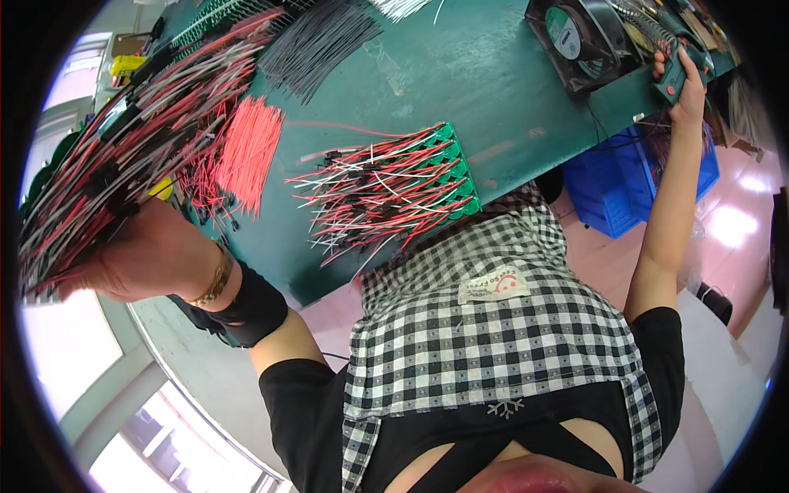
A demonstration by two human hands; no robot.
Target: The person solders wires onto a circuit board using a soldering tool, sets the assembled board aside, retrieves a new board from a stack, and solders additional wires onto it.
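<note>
On the left, my left hand point(148, 255) is closed around a large bundle of red, black and white wires point(168, 119), which is raised and smeared by motion. At the far right, my right hand point(690, 94) grips a dark green box point(672, 80) with a red button, close to the table edge. Between the hands, a green circuit board panel point(464, 185) lies on the table, with red, white and black wires point(370, 193) fanning out to its left. A pile of red wires point(249, 152) rests nearer the left hand.
A black box fan point(575, 45) stands at the back right of the green table point(444, 66). Dark grey wires point(316, 45) lie at the back, with white wires point(400, 6) beyond them. Below the table's right edge are blue bins point(612, 185).
</note>
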